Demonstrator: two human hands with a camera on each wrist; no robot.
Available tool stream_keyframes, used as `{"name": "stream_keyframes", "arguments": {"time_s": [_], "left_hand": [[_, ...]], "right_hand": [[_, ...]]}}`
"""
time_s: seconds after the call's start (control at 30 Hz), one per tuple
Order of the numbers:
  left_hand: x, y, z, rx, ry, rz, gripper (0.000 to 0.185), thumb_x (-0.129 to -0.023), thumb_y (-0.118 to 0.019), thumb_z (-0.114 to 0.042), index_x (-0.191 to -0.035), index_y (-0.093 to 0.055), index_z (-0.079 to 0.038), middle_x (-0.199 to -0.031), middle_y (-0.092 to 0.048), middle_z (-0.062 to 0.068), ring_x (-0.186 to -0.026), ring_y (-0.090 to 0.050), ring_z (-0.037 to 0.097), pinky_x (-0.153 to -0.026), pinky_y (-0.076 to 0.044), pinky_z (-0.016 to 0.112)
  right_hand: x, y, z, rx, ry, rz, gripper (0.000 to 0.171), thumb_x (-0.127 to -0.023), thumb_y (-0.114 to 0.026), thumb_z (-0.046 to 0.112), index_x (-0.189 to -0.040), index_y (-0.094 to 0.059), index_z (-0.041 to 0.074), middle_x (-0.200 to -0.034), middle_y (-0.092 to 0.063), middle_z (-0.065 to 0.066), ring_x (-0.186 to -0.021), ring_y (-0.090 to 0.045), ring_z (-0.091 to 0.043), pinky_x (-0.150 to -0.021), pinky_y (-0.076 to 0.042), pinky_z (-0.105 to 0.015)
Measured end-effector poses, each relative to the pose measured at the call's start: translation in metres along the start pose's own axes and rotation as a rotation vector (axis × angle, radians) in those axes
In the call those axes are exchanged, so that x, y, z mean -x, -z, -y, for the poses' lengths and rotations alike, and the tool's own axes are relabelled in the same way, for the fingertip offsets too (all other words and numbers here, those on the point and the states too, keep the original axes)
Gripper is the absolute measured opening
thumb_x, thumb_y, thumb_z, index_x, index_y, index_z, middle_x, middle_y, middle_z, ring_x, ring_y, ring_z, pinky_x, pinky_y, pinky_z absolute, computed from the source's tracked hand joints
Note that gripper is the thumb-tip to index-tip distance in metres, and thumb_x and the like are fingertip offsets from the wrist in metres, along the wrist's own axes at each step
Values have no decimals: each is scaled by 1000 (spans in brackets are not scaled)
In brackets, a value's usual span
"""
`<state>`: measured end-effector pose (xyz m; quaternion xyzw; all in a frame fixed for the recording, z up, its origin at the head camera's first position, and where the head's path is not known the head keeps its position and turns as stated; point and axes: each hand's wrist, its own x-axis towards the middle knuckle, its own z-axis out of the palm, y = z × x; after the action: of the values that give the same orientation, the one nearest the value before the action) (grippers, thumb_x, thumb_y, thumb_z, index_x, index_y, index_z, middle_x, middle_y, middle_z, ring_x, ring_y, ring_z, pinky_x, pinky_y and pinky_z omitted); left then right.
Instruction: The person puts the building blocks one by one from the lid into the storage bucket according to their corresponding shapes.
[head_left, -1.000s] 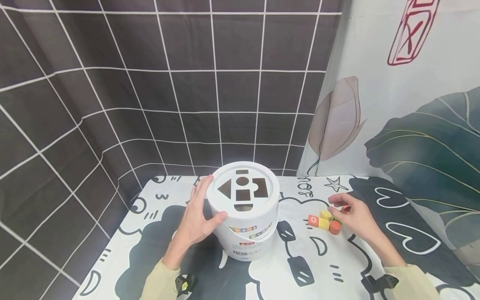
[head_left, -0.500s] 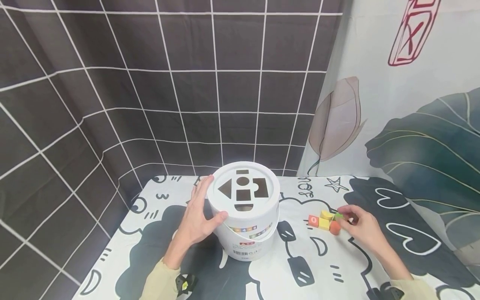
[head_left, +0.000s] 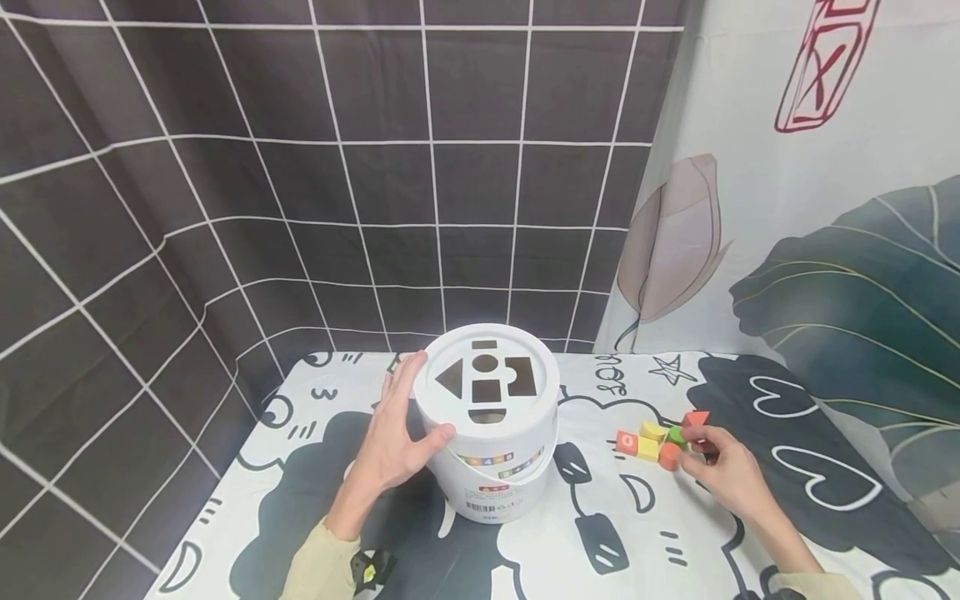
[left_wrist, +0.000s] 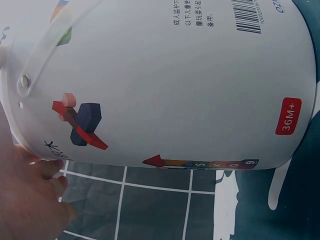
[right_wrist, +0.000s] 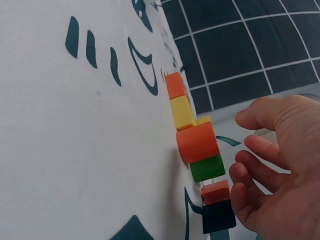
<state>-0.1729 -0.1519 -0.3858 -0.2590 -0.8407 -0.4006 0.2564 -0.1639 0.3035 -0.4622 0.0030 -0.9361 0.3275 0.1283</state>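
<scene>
A white bucket (head_left: 517,500) stands upright, its white lid (head_left: 528,414) cut with shaped holes. My left hand (head_left: 393,442) rests against the bucket's left side, fingers along the lid rim and thumb across the front. My right hand (head_left: 723,471) is beside a cluster of toy blocks on the right, fingers slightly bent. The cluster has an orange cylinder (right_wrist: 199,143), a green block (right_wrist: 207,168), two yellow blocks and an orange cube (head_left: 627,442) marked 0. A red triangular block (head_left: 696,417) sits behind the fingertips. A dark block (right_wrist: 218,216) shows near them in the right wrist view.
A patterned black-and-white cloth (head_left: 555,542) covers the table. Dark grid fabric (head_left: 480,183) hangs behind it, with a white leaf-print curtain (head_left: 825,250) at the right. A translucent handle (left_wrist: 55,45) loops down the bucket's side.
My right hand first draws back to the right, then moves slightly lower and nearer the orange cylinder, exposing the red triangular block. My left hand and the bucket stay still.
</scene>
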Motion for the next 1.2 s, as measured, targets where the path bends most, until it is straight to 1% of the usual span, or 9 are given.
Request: {"name": "stream_keyframes", "arguments": {"time_s": [0.1, 0.23, 0.4, 0.6, 0.67, 0.73, 0.93, 1.07, 1.2], "left_hand": [[0, 0, 0, 1, -1, -1, 94, -86, -58, -66, -152, -36, -3, -155, -38, 15, -146, -29, 33, -118, -11, 55], [0, 0, 1, 0, 2, -1, 94, -86, -59, -65, -152, -36, -3, -155, -38, 15, -146, -28, 33, -119, -11, 55], [0, 0, 1, 5, 2, -1, 93, -85, -60, -63, -152, -36, -3, -155, -38, 14, -146, -28, 32, -118, -11, 55], [0, -1, 2, 3, 0, -2, 94, -85, -60, -65, -152, -35, -4, -155, -38, 14, -146, -28, 32, -118, -11, 55], [1, -1, 2, 3, -1, -4, 94, -85, -59, -66, -152, -35, -4, -155, -38, 15, -146, -28, 32, -119, -11, 54], [1, -1, 2, 4, -1, -4, 95, -86, -59, -66, -152, -36, -3, -155, -38, 15, -146, -28, 32, -119, -11, 54], [2, -1, 1, 6, -2, -8, 95, -86, -58, -67, -152, -36, -2, -155, -39, 16, -146, -28, 33, -119, -11, 54], [1, -1, 2, 9, -9, -12, 96, -86, -56, -69, -152, -36, -2, -155, -39, 16, -146, -29, 33, -118, -12, 55], [1, -1, 1, 8, -15, -13, 96, -86, -55, -70, -152, -36, -2, -155, -39, 15, -146, -29, 33, -118, -12, 56]], "right_hand": [[1, -1, -1, -4, 0, 1, 38, -82, -76, 8, -113, -63, -8, -104, -60, -21, -89, -58, -31, -65, -46, -27], [2, -1, -3, -11, -10, 18, 40, -83, -77, 11, -115, -62, -8, -108, -60, -22, -93, -58, -33, -68, -46, -26], [3, -4, -6, -11, -6, 10, 39, -82, -78, 11, -114, -63, -8, -107, -61, -21, -93, -58, -32, -68, -46, -25], [4, -5, -7, -12, -58, 49, 43, -85, -76, 13, -118, -60, -9, -110, -59, -22, -95, -58, -33, -71, -47, -31], [4, -6, -7, -15, -66, 58, 44, -85, -75, 13, -119, -60, -9, -111, -58, -23, -96, -58, -33, -72, -47, -33], [5, -7, -8, -16, -64, 56, 44, -84, -75, 13, -119, -60, -9, -111, -59, -23, -95, -58, -33, -72, -47, -32], [5, -12, -11, -17, -28, 23, 42, -81, -75, 8, -116, -61, -10, -105, -61, -19, -89, -58, -29, -67, -45, -27], [5, -15, -11, -5, -22, 10, 41, -78, -75, 5, -114, -62, -9, -98, -62, -15, -85, -57, -27, -65, -44, -28], [5, -17, -10, 4, -27, 10, 40, -78, -75, 5, -113, -62, -9, -95, -61, -13, -84, -55, -26, -66, -43, -29]]}}
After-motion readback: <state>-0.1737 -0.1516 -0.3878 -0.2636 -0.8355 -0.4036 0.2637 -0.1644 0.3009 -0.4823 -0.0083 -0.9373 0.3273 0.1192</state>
